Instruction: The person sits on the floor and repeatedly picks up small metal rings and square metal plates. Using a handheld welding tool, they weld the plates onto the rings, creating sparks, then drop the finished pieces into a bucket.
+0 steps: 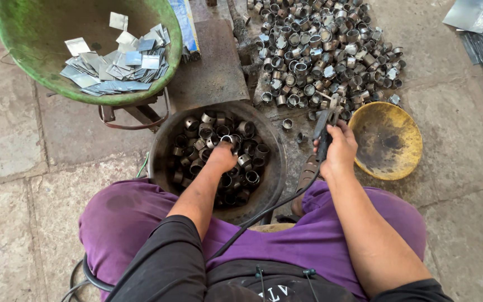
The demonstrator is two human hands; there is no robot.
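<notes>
The left hand (222, 158) reaches into the dark pan (163, 140), fingers pinched on a metal ring (227, 139). The right hand (339, 150) grips a black-handled tool (323, 131) beside the yellow bowl (406, 162).

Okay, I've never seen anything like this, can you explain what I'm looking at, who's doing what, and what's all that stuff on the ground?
This is one view from a camera worn on a seated person's head, looking down at their two hands. The left hand reaches into a dark round metal tub of short metal rings. The right hand holds a corded hand tool. On the stone floor lie a heap of similar silvery metal rings, an empty yellow shallow bowl, and a green round basin holding flat metal squares.
</notes>
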